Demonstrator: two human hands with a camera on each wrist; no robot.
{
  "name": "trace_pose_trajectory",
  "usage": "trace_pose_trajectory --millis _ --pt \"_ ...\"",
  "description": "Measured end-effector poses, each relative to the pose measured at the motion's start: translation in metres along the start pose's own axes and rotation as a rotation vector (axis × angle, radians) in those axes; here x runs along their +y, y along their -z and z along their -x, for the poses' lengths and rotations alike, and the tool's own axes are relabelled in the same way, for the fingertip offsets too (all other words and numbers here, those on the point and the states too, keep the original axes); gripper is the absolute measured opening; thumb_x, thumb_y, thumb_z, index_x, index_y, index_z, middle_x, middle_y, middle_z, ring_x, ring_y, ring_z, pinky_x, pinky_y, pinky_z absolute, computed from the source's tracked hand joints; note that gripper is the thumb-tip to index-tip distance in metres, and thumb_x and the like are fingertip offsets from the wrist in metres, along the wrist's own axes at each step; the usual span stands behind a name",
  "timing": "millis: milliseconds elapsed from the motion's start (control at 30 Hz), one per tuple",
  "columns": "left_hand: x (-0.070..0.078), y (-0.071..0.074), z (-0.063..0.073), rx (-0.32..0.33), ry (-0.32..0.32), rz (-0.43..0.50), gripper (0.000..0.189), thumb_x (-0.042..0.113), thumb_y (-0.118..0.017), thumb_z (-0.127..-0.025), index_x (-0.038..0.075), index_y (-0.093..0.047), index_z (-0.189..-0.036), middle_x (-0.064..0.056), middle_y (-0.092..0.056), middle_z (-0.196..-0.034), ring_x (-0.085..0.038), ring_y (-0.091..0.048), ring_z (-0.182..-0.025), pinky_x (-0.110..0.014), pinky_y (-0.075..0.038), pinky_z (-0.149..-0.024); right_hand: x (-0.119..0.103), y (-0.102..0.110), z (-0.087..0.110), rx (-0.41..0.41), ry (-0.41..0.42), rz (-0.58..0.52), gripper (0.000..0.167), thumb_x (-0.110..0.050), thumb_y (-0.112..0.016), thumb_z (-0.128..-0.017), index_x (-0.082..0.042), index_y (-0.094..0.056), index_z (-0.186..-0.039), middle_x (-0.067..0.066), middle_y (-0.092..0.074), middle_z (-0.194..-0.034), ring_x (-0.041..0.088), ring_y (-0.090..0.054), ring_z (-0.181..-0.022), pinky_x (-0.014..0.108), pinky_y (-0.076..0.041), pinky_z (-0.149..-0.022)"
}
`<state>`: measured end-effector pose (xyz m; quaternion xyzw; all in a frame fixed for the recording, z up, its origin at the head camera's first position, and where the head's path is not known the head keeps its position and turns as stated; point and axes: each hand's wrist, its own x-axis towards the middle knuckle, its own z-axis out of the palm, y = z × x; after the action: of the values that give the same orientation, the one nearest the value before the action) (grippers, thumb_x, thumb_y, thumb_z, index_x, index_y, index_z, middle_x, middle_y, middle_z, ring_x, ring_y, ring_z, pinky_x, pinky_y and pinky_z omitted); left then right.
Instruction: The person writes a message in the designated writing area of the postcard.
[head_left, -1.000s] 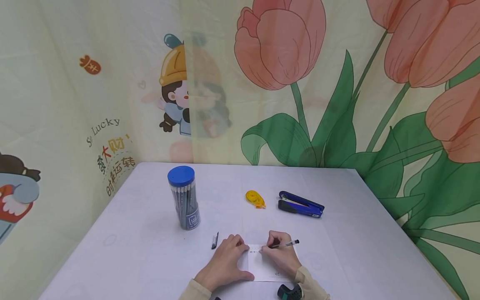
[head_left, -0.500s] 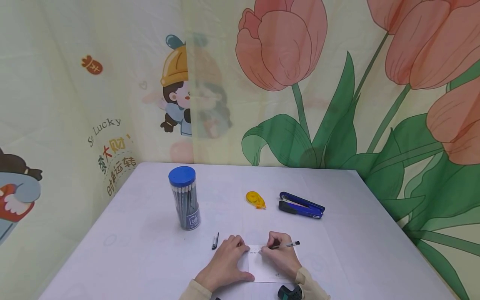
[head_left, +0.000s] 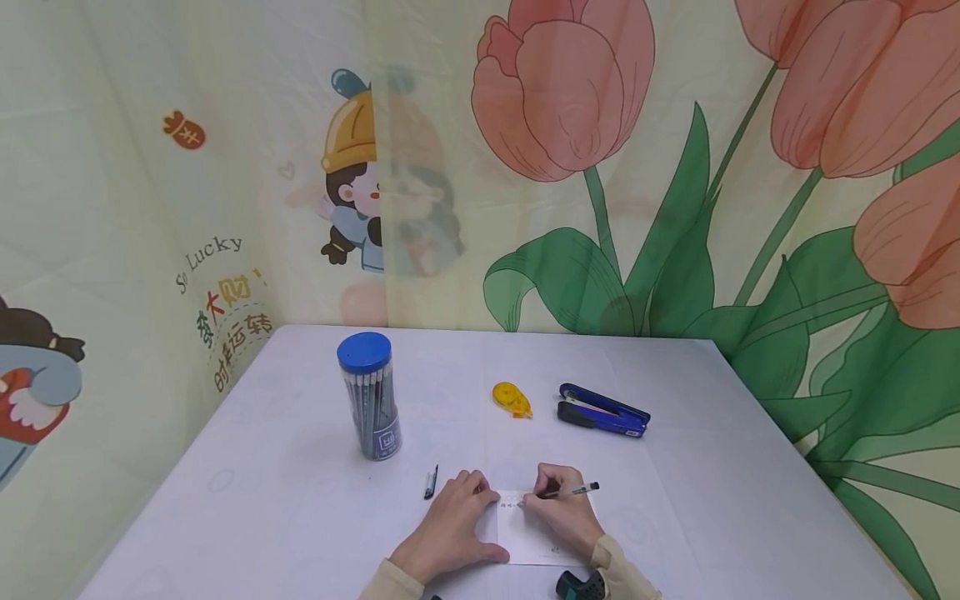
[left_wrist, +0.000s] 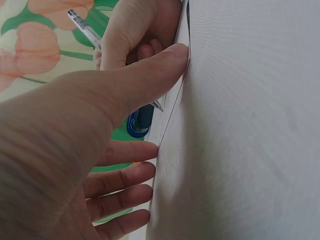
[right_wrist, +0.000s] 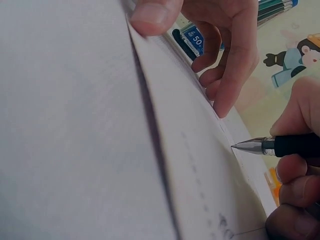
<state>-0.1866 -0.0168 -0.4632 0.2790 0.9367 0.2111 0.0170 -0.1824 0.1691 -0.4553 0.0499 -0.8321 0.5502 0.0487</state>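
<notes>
A white sheet of paper [head_left: 525,533] with a short line of handwriting near its top lies on the table between both hands. My left hand [head_left: 452,523] rests at its left side, thumb at the lower left corner and fingertips by the upper left. My right hand [head_left: 564,510] pinches a pen [head_left: 581,488], its clear end pointing up to the right. In the right wrist view the metal tip of the pen [right_wrist: 250,145] is right at the paper [right_wrist: 200,135]. The pen's cap [head_left: 431,482] lies left of my left hand.
Behind the hands stand a clear tub of pencils [head_left: 371,408] with a blue lid at left, a yellow correction tape [head_left: 512,400] in the middle and a blue stapler [head_left: 603,411] at right. A printed curtain [head_left: 435,167] hangs beyond the table's far edge.
The head view has shifted very slightly. Both hands, the pen and the paper keep nearly the same positions throughout.
</notes>
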Motion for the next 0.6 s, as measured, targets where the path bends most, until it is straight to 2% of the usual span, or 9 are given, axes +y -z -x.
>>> trace_pose_trajectory --millis 600 --pt "-0.0025 -0.0011 0.0005 0.018 -0.025 -0.019 0.068 0.057 -0.083 -0.061 0.011 -0.071 -0.109 0.008 -0.051 -0.094 -0.008 -0.043 -0.087 -0.027 -0.043 -0.080 0.0027 0.0015 -0.0002 -0.013 0.019 -0.027 0.018 0.011 -0.064 -0.069 0.000 -0.051 -0.064 0.000 -0.050 -0.061 0.005 -0.045 -0.059 0.018 -0.036 -0.061"
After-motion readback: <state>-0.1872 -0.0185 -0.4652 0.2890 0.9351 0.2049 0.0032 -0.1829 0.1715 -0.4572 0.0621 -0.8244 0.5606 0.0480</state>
